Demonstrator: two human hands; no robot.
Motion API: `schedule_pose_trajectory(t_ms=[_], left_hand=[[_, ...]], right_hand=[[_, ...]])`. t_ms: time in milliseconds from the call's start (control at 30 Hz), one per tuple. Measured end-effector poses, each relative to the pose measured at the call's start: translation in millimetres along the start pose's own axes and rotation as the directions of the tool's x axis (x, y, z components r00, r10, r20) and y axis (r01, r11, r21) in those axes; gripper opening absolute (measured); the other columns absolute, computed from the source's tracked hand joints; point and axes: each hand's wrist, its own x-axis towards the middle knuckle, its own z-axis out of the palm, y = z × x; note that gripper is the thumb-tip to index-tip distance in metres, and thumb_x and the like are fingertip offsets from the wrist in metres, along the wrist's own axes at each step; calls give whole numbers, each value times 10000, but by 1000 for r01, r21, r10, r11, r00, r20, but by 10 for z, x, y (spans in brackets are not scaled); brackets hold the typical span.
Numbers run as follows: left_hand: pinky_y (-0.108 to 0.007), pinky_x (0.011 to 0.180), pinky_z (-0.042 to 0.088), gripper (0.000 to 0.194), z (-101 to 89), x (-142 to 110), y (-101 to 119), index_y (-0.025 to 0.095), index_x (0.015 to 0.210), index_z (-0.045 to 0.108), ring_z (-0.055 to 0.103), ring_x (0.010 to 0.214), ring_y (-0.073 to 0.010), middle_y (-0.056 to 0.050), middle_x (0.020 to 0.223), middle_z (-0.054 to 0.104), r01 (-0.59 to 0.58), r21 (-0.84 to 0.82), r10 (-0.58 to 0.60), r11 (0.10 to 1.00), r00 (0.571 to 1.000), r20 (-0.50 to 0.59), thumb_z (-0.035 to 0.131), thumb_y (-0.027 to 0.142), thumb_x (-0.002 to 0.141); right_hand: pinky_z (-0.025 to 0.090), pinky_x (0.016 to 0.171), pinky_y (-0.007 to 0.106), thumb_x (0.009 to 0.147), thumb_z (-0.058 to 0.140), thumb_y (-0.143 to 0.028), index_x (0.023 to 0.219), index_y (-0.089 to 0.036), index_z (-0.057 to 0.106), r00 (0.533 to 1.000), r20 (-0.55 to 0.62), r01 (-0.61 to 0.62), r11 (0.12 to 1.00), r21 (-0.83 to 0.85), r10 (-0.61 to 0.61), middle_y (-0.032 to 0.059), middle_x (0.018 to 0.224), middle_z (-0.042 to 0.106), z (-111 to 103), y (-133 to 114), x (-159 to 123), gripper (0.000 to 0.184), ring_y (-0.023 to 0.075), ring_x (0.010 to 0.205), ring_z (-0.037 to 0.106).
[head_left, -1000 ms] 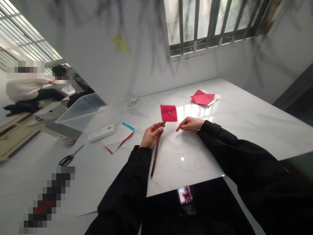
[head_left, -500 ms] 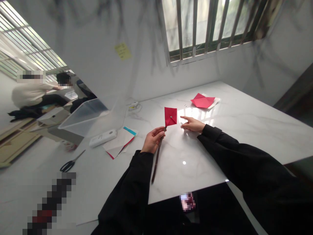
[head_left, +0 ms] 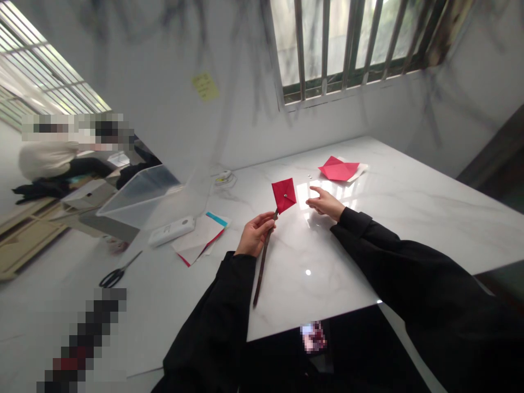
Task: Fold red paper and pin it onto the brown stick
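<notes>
In the head view, the left hand has its thumb and fingers closed round the stick, near its upper end. The red square sits at the stick's top, tilted, just above that grip, with a small pin at its middle. The right hand is beside the square but apart from it, forefinger stretched out and parted from the thumb; nothing shows in its fingers.

The pin looks like the weak point: if it is loose, a push on the square's edge could work it out or tear the folds around it. Whether it is tight cannot be told. A grip so close below the square might also let the fingers block its lower corner or crease it. If the left hand slackens, the stick could twist or slide. Two tiny bits lie on the table beyond the right hand, before the paper; a sweeping sleeve or hand might scatter them.
</notes>
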Motion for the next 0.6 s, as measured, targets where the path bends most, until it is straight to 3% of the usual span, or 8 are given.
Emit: schedule_pose_trajectory(t_ms=[67,200,233,267,333,433,533,600], left_hand=[[-255,752,525,495,8,-2,6,160,1015,807,647,763,-111,-81,995,781,6,-1,-6,1000,1000,1,1003,318,590],[-242,748,524,519,20,-6,20,165,1011,808,647,766,-104,-72,990,778,9,-12,-9,1000,1000,-6,1016,333,566],[-243,748,523,519,20,-6,21,165,1008,808,646,765,-104,-72,989,777,8,-12,-8,1000,1000,-7,1017,333,564],[-246,748,523,516,18,-6,21,165,1006,807,645,765,-105,-73,989,777,7,-11,-7,1000,1000,-6,1017,332,565],[-256,756,525,508,11,-4,17,163,1009,806,646,769,-112,-79,994,778,5,-8,-5,1000,1000,-5,1013,322,573],[-270,773,528,496,-3,1,5,157,1021,806,653,779,-122,-89,1002,780,5,-14,-5,1000,1000,-6,1004,302,590],[-266,765,527,489,-7,6,-5,151,1022,807,652,775,-122,-90,998,781,8,-21,-8,1000,1000,4,1000,290,595],[-254,750,523,493,-5,9,-8,149,1017,807,650,765,-115,-87,989,782,6,-23,-6,1000,1000,6,1003,290,588]], right_hand=[[240,463,218,816,703,-228,1487,-129,554,957,288,15,999,-41,-3,-76,620,529,10,-24,-58,695,73,480,350],[232,481,217,807,767,-355,1130,-87,782,423,892,25,982,-186,158,-23,611,589,54,-46,-177,420,72,505,416],[219,476,214,813,776,-380,1119,-95,785,387,905,0,982,-189,174,-26,612,584,61,-41,-184,419,65,494,395],[200,469,210,820,779,-391,1112,-105,782,442,881,-38,984,-171,171,-37,610,565,65,-33,-176,409,56,480,358],[176,453,202,834,768,-351,1100,-117,758,684,716,-107,990,-95,143,-59,607,510,58,-10,-127,355,48,471,300],[222,444,197,840,720,-227,1275,-120,668,959,271,-95,995,14,88,-61,628,496,22,17,-17,451,70,494,335],[292,453,203,825,686,-170,1558,-149,426,998,-68,-18,1000,12,19,-56,688,569,-15,18,34,778,95,516,401],[295,456,201,822,678,-190,1537,-152,465,1000,8,21,999,-35,-21,-56,702,586,-27,10,9,746,87,511,402]])
